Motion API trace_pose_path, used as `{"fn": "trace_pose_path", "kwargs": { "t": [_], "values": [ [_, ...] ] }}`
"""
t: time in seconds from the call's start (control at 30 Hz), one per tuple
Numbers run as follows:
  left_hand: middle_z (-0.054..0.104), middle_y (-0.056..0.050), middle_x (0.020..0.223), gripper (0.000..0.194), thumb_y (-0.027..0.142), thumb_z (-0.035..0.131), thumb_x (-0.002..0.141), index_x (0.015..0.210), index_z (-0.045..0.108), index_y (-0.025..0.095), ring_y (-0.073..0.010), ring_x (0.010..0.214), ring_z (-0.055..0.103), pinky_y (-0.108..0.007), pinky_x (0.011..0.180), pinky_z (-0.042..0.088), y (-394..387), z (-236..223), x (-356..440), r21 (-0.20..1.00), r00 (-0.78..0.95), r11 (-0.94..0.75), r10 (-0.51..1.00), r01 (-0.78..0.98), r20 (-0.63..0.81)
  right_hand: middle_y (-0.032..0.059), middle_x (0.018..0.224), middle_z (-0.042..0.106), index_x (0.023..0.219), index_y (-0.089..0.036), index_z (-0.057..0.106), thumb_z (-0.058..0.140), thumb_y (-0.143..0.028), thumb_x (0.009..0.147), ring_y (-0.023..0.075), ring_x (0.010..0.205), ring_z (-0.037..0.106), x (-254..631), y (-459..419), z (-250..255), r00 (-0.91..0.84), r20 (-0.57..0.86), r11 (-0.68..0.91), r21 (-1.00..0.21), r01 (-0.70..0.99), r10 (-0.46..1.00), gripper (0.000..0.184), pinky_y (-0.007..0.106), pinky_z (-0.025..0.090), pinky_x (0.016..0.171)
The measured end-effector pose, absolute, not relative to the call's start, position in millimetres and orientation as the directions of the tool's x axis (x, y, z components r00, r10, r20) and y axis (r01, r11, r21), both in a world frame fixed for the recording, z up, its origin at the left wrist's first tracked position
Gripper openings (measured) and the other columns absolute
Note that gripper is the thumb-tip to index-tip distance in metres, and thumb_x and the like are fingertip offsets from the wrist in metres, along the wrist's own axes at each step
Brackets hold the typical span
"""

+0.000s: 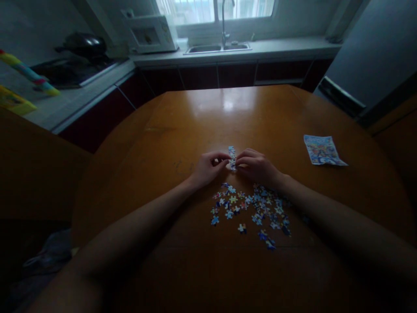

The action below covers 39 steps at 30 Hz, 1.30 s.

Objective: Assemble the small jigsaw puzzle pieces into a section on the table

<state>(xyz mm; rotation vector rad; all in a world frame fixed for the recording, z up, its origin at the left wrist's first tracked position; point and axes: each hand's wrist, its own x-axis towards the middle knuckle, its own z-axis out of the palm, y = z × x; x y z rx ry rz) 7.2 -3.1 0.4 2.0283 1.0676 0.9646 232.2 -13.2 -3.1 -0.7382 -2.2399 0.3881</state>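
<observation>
Centrally, puzzle strip (pixel 232 152), hands (pixel 206 168) (pixel 256 165) either side — sink (pixel 213 51) beyond

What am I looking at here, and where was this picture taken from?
There's no machine: these are a person's bare hands, seen by a camera worn on their head, looking forward and down. On the wooden table, the left hand and right hand meet at a narrow strip of puzzle pieces; whether they grip or just touch it is unclear. Loose puzzle pieces lie nearer the wearer, and a creased printed sheet lies to the right.
</observation>
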Motion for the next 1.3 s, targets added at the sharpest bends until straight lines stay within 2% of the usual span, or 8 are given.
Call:
{"fn": "trace_pose_path", "kwargs": {
  "t": [0.1, 0.17, 0.23, 0.4, 0.77, 1.1, 1.3],
  "values": [
    [0.074, -0.006, 0.088, 0.014, 0.023, 0.064, 0.093, 0.098, 0.075, 0.016, -0.0127, 0.075, 0.064, -0.025, 0.068, 0.05, 0, -4, 5, 0.742, 0.444, -0.559, 0.808, 0.369, 0.388, 0.0055, 0.093, 0.069, 0.086, -0.021, 0.07, 0.06, -0.021, 0.093, 0.0182, 0.09, 0.061, 233, -11, -6, -0.575, 0.528, 0.779, -0.469, 0.415, 0.625, 0.012, 0.034, 0.051, 0.081],
    [0.073, -0.006, 0.088, 0.013, 0.024, 0.064, 0.093, 0.096, 0.076, 0.018, -0.0141, 0.08, 0.064, -0.027, 0.073, 0.05, 4, -5, 2, 0.665, 0.506, -0.646, 0.743, 0.375, 0.437, 0.0051, 0.093, 0.069, 0.086, -0.022, 0.071, 0.06, -0.021, 0.092, 0.0182, 0.089, 0.061, 234, -11, -7, -0.598, 0.502, 0.778, -0.462, 0.426, 0.625, 0.013, 0.034, 0.051, 0.081],
    [0.072, -0.006, 0.087, 0.013, 0.026, 0.066, 0.093, 0.096, 0.078, 0.02, -0.0152, 0.082, 0.064, -0.028, 0.076, 0.049, 9, -5, -2, 0.593, 0.573, -0.709, 0.685, 0.382, 0.45, 0.0048, 0.093, 0.069, 0.085, -0.022, 0.072, 0.06, -0.02, 0.092, 0.0181, 0.089, 0.06, 234, -11, -7, -0.632, 0.469, 0.783, -0.454, 0.426, 0.617, 0.013, 0.034, 0.05, 0.081],
    [0.071, -0.005, 0.086, 0.014, 0.029, 0.066, 0.093, 0.093, 0.079, 0.022, -0.0158, 0.084, 0.061, -0.029, 0.078, 0.048, 15, -4, -8, 0.534, 0.663, -0.767, 0.609, 0.354, 0.435, 0.0046, 0.091, 0.07, 0.084, -0.023, 0.073, 0.06, -0.02, 0.092, 0.0188, 0.088, 0.059, 233, -12, -8, -0.69, 0.442, 0.814, -0.408, 0.414, 0.573, 0.015, 0.034, 0.05, 0.08],
    [0.07, -0.006, 0.089, 0.02, 0.027, 0.058, 0.097, 0.094, 0.078, 0.024, -0.0162, 0.084, 0.061, -0.031, 0.078, 0.048, 13, -4, -8, 0.521, 0.721, -0.783, 0.573, 0.34, 0.39, 0.0034, 0.093, 0.07, 0.086, -0.025, 0.074, 0.06, -0.021, 0.09, 0.0186, 0.09, 0.059, 233, -12, -8, -0.702, 0.415, 0.804, -0.434, 0.407, 0.579, 0.015, 0.034, 0.05, 0.082],
    [0.068, -0.005, 0.092, 0.02, 0.017, 0.061, 0.089, 0.094, 0.078, 0.025, -0.0169, 0.088, 0.06, -0.032, 0.082, 0.049, 9, 0, -6, 0.481, 0.761, -0.804, 0.543, 0.349, 0.355, 0.0046, 0.093, 0.069, 0.086, -0.025, 0.074, 0.062, -0.023, 0.091, 0.0198, 0.091, 0.059, 232, -15, -4, -0.697, 0.41, 0.797, -0.439, 0.415, 0.588, 0.013, 0.036, 0.051, 0.082],
    [0.068, -0.004, 0.095, 0.021, 0.017, 0.061, 0.092, 0.095, 0.079, 0.027, -0.0165, 0.091, 0.06, -0.032, 0.085, 0.048, 10, -4, -8, 0.44, 0.761, -0.822, 0.533, 0.362, 0.37, 0.0056, 0.089, 0.068, 0.08, -0.023, 0.074, 0.059, -0.026, 0.094, 0.0195, 0.087, 0.059, 231, -17, 0, -0.683, 0.395, 0.775, -0.462, 0.431, 0.615, 0.021, 0.036, 0.049, 0.079]
  ]
}}
